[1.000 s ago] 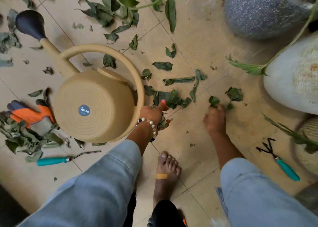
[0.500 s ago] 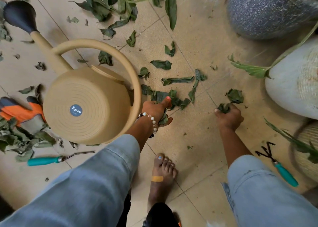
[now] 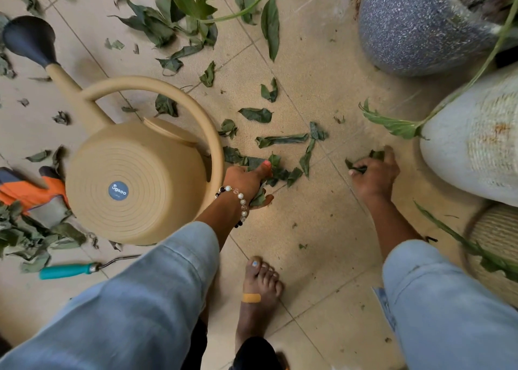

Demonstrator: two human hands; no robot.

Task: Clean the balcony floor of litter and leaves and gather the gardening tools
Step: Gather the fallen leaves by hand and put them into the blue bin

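1. The left hand (image 3: 248, 180) is curled round a bunch of leaves (image 3: 276, 170) just beside the handle loop of the watering can (image 3: 137, 181), thumb stretched toward the next pile on the floor (image 3: 322, 221).
2. The right hand (image 3: 374, 173) pinches a small clump of leaves, well to the right of the can, close to the white pot (image 3: 476, 151).
3. Risk, as I judge it: both fists look nearly full, so reaching for more could let held leaves slip back onto the tiles.
4. The can lies tipped on its side, base facing up at the camera; a nudge from the left wrist might roll it over unswept leaves.
5. Its long axis runs from base to spout, pointing up-left, away from the person.
6. The teal-handled tool (image 3: 70, 270) lies below the can, handle left, metal end right; the orange glove (image 3: 30, 193) sits at the can's left.
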